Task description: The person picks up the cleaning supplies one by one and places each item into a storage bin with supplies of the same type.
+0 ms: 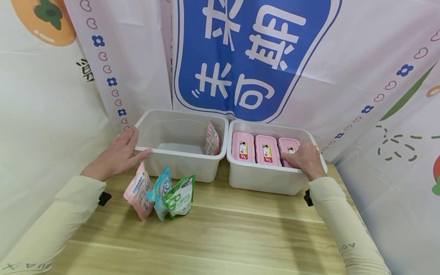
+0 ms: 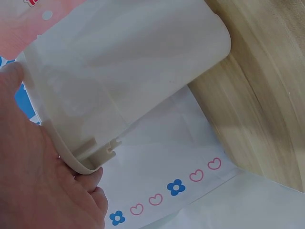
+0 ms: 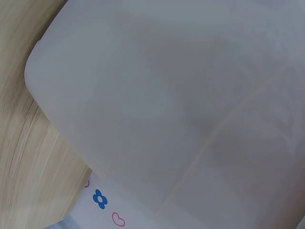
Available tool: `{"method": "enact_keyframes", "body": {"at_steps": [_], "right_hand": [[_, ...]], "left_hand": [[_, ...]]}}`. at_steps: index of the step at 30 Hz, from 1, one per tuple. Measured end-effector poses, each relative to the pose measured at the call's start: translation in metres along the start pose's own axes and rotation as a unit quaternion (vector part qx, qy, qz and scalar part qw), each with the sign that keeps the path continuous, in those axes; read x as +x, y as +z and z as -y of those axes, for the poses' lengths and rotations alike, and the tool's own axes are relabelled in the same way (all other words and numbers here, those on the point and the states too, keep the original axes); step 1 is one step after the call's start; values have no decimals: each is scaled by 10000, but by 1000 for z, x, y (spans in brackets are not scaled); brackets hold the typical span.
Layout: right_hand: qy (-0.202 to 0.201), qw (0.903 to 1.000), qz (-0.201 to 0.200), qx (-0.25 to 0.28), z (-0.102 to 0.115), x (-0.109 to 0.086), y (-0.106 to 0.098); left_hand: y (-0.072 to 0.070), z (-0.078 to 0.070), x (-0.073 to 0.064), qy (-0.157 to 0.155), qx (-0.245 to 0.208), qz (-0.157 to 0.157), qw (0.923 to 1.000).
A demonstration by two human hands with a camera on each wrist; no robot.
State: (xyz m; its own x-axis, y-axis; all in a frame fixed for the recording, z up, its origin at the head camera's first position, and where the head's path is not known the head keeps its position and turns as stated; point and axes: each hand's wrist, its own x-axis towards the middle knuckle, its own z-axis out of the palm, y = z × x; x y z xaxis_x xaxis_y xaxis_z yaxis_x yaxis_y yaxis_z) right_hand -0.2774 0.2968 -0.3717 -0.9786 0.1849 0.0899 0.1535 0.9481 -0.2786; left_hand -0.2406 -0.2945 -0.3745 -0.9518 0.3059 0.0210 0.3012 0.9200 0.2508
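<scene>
First, the left hand [image 1: 118, 155] is curled round the rim of the left bin [image 1: 178, 168], near the back-left corner of the table [image 1: 220, 244], with three bags [image 1: 159, 194] just in front. Toward the back-right corner, the right hand [image 1: 307, 157] grips the rightmost pink box [image 1: 287, 145] from its near right; the box, long axis front to back, lies inside the right bin [image 1: 264, 180].

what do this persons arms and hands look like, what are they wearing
The left sleeve and right sleeve are long and pale cream, each with dark lettering printed on the forearm. A small black piece shows at each wrist; it is too small to make out further. The left hand and right hand wear no gloves.
</scene>
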Motion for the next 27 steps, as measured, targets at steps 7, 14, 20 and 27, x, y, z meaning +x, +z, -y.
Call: {"method": "enact_keyframes", "body": {"at_steps": [7,14,20,27], "right_hand": [[-9,9998,125,150,-1,0,1],[126,9989,412,168,-3,1,2],[214,9981,560,143,-2,1,2],[189,9983,543,42,-3,4,1]], "left_hand": [[0,0,0,2,-5,-16,10000],[1,0,0,17,-28,15,10000],[3,2,1,40,21,-1,10000],[0,1,1,36,5,0,10000]]}}
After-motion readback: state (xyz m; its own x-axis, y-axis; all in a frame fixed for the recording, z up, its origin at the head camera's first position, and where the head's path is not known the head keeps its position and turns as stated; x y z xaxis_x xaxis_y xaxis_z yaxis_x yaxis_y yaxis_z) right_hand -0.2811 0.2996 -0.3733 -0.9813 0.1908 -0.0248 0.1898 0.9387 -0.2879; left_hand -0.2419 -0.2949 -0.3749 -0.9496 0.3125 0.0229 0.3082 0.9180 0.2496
